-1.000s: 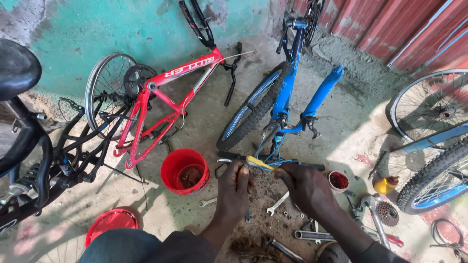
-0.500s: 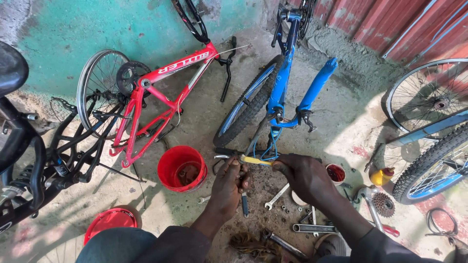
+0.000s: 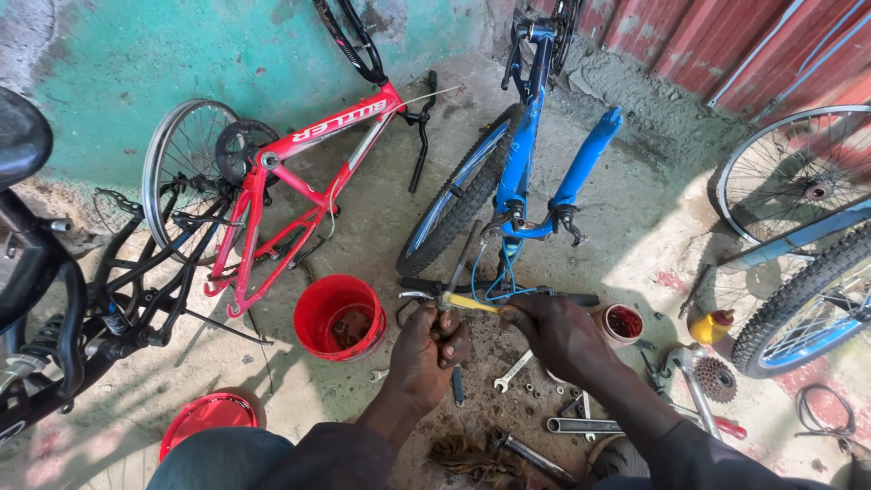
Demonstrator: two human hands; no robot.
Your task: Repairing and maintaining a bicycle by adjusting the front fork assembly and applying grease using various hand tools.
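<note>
While fingers (image 3: 454, 338) grip (tightly), handlebar (image 3: 494, 295) rests.

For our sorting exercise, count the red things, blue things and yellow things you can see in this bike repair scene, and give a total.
Red: 4 — bike frame, bucket, lid, small pot
Blue: 2 — upturned bike, bike at right edge
Yellow: 2 — tool handle, bottle
Total: 8

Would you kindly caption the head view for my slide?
Both hands, left and right, grip the upturned blue bicycle's handlebar above scattered spanners.
</note>
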